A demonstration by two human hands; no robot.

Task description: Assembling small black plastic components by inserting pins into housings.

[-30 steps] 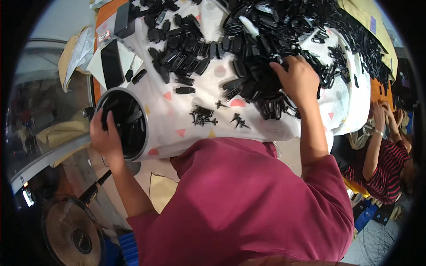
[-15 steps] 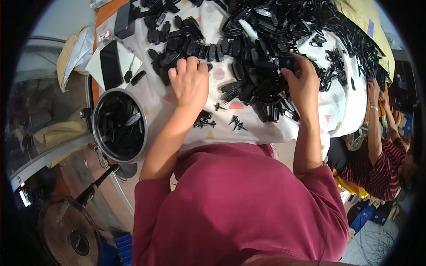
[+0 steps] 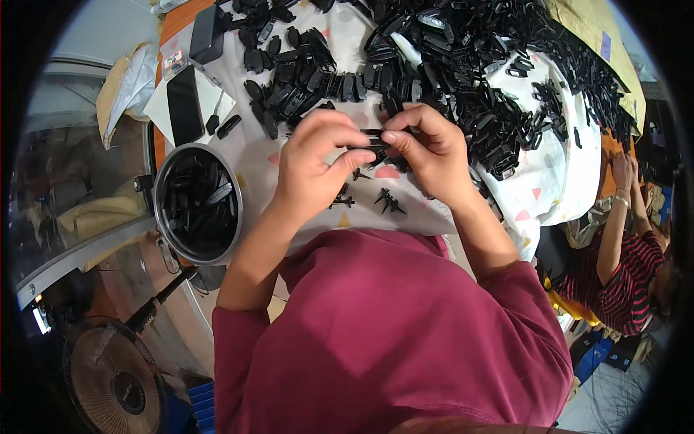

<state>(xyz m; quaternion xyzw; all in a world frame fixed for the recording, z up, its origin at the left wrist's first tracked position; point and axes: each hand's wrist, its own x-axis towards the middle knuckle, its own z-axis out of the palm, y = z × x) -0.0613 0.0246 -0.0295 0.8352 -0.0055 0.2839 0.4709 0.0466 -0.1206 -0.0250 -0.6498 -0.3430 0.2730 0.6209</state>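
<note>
My two hands meet over the cloth in front of me. Between their fingertips is a small, narrow black plastic part (image 3: 374,137), partly hidden by the fingers. My right hand (image 3: 436,155) pinches it between thumb and forefinger. From the other side my left hand (image 3: 311,163), a little blurred, grips it with thumb and fingers. Just below lie small dark pin-like parts (image 3: 389,201), with a few more beside my left wrist. Beyond my hands spreads a large pile of black oblong plastic parts (image 3: 463,79), with a looser row (image 3: 307,76) to its left.
A metal bowl (image 3: 236,217) full of black parts stands at the left table edge. Behind it are a phone (image 3: 185,108) on white paper and a dark box (image 3: 207,35). A fan (image 3: 116,376) stands lower left. At far right, a person in a striped shirt (image 3: 629,271) reaches to the table.
Both hands have come together from the piles, the left moving right and the right moving left and slightly down. A black plastic part is now held between them.
</note>
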